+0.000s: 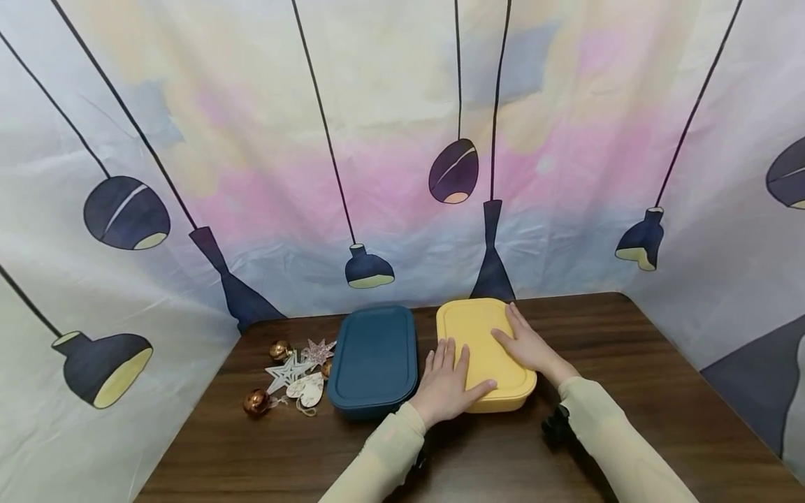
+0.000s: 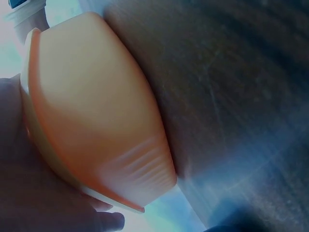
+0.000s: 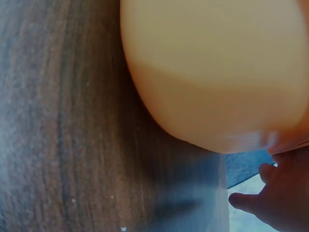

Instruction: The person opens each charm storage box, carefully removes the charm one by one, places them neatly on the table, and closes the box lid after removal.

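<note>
A yellow lidded box [image 1: 481, 328] sits on the dark wooden table, its lid in place. My left hand [image 1: 443, 381] rests with spread, straight fingers on the near left part of that lid. On the right side, my right hand [image 1: 528, 342] lies over the lid's edge with its fingers extended. In the left wrist view the box's side wall [image 2: 96, 92] stands on the table, with part of a hand along the lid rim. The right wrist view shows the box's rounded yellow wall [image 3: 212, 63] close up, and fingers at lower right.
Left of the yellow box stands a dark blue lidded box [image 1: 374, 356]. Beside it lie ornaments: a white star [image 1: 289, 372], a pink glittery star [image 1: 318, 351], a pale heart [image 1: 306, 390] and copper baubles [image 1: 256, 402]. A lamp-patterned curtain [image 1: 402, 140] hangs behind the table [image 1: 629, 363].
</note>
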`<action>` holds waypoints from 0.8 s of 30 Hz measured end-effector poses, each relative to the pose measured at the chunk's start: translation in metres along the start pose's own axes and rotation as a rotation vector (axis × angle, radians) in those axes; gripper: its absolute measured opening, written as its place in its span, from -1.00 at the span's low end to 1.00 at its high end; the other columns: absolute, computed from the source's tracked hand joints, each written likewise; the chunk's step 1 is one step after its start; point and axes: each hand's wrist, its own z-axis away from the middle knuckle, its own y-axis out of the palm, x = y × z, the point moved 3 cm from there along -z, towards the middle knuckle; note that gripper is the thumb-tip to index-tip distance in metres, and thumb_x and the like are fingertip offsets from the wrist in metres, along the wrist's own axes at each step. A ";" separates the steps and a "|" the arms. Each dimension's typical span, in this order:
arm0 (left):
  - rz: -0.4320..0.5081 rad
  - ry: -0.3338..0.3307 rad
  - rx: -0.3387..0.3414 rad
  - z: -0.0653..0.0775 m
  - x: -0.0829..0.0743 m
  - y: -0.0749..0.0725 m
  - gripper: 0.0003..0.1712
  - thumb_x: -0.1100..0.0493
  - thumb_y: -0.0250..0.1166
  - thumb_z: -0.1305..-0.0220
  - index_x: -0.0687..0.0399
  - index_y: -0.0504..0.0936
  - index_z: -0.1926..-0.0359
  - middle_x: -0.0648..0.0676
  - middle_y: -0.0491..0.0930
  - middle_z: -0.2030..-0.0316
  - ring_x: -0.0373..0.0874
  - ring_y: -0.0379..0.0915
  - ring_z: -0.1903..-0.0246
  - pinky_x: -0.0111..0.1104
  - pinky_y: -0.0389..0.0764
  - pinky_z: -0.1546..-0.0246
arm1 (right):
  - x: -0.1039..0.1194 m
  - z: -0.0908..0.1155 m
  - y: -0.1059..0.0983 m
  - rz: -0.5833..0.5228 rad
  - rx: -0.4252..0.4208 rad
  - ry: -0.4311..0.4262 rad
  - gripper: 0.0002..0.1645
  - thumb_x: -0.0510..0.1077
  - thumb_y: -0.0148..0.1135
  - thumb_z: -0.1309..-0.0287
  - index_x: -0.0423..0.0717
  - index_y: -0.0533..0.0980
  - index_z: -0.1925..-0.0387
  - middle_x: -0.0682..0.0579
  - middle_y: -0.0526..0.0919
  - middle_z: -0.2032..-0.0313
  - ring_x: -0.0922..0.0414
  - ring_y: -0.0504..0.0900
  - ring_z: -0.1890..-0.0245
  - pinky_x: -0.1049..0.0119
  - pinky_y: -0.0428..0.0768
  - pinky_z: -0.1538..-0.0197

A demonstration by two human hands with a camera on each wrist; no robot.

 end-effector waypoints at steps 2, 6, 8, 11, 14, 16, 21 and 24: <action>0.001 -0.001 -0.003 -0.001 0.001 -0.002 0.11 -0.60 -0.14 -0.33 0.12 0.12 -0.57 0.29 -0.10 -0.56 0.15 -0.35 -0.56 0.10 -0.15 -0.49 | 0.002 -0.002 -0.001 0.001 0.001 -0.005 0.00 0.25 -0.16 -0.55 -0.37 -0.23 -0.56 -0.34 -0.33 -0.56 -0.35 -0.21 -0.52 -0.36 -0.04 -0.42; 0.010 0.000 -0.022 -0.001 0.003 -0.004 0.11 -0.60 -0.14 -0.33 0.12 0.12 -0.57 0.28 -0.11 -0.56 0.14 -0.36 -0.56 0.09 -0.15 -0.50 | 0.006 -0.006 -0.002 0.001 0.007 -0.006 -0.01 0.24 -0.16 -0.56 -0.37 -0.24 -0.56 -0.33 -0.34 -0.56 -0.33 -0.23 -0.52 -0.35 -0.04 -0.43; 0.011 0.001 -0.026 0.000 0.004 -0.005 0.11 -0.59 -0.14 -0.34 0.12 0.12 -0.57 0.28 -0.11 -0.56 0.14 -0.36 -0.56 0.08 -0.15 -0.50 | 0.007 -0.007 -0.002 0.002 0.012 -0.005 -0.01 0.24 -0.16 -0.56 -0.37 -0.24 -0.56 -0.33 -0.34 -0.56 -0.33 -0.23 -0.53 -0.34 -0.04 -0.43; 0.009 -0.002 -0.005 -0.001 0.003 -0.007 0.09 -0.57 -0.12 -0.36 0.13 0.11 -0.57 0.30 -0.12 -0.56 0.15 -0.37 -0.56 0.07 -0.16 -0.50 | 0.008 -0.008 -0.001 0.014 0.012 -0.012 -0.01 0.25 -0.16 -0.56 -0.39 -0.23 -0.55 -0.34 -0.33 -0.56 -0.33 -0.23 -0.53 -0.34 -0.05 -0.43; 0.016 -0.012 0.027 -0.003 0.002 -0.012 0.08 -0.53 -0.06 -0.37 0.16 0.10 -0.57 0.31 -0.14 -0.56 0.18 -0.35 -0.56 0.06 -0.18 -0.50 | 0.007 -0.009 -0.001 0.043 0.004 -0.029 -0.01 0.24 -0.16 -0.56 -0.42 -0.21 -0.54 -0.37 -0.30 -0.55 -0.33 -0.25 -0.53 -0.33 -0.08 -0.44; 0.019 -0.024 0.035 -0.007 0.001 -0.017 0.08 -0.50 -0.01 -0.37 0.17 0.08 -0.58 0.32 -0.16 -0.56 0.19 -0.32 -0.56 0.05 -0.17 -0.50 | 0.006 -0.009 -0.001 0.066 -0.009 -0.038 -0.02 0.24 -0.17 -0.56 -0.45 -0.18 -0.53 -0.39 -0.28 -0.54 -0.34 -0.26 -0.53 -0.32 -0.09 -0.45; 0.044 -0.038 -0.005 -0.016 -0.005 -0.024 0.10 -0.48 0.08 -0.34 0.19 0.07 -0.58 0.36 -0.17 -0.56 0.22 -0.28 -0.55 0.04 -0.15 -0.51 | 0.009 0.003 -0.004 0.092 -0.028 -0.040 0.02 0.29 -0.17 -0.54 -0.47 -0.12 -0.52 -0.37 -0.26 -0.55 -0.32 -0.28 -0.53 -0.33 -0.10 -0.45; 0.063 -0.045 -0.021 -0.022 -0.006 -0.022 0.08 -0.47 0.04 -0.37 0.20 0.09 -0.57 0.40 -0.16 -0.54 0.23 -0.30 -0.55 0.05 -0.14 -0.50 | 0.015 0.013 -0.003 0.116 -0.021 -0.047 0.04 0.32 -0.16 -0.52 -0.48 -0.10 -0.51 -0.38 -0.25 -0.54 -0.33 -0.28 -0.53 -0.35 -0.09 -0.43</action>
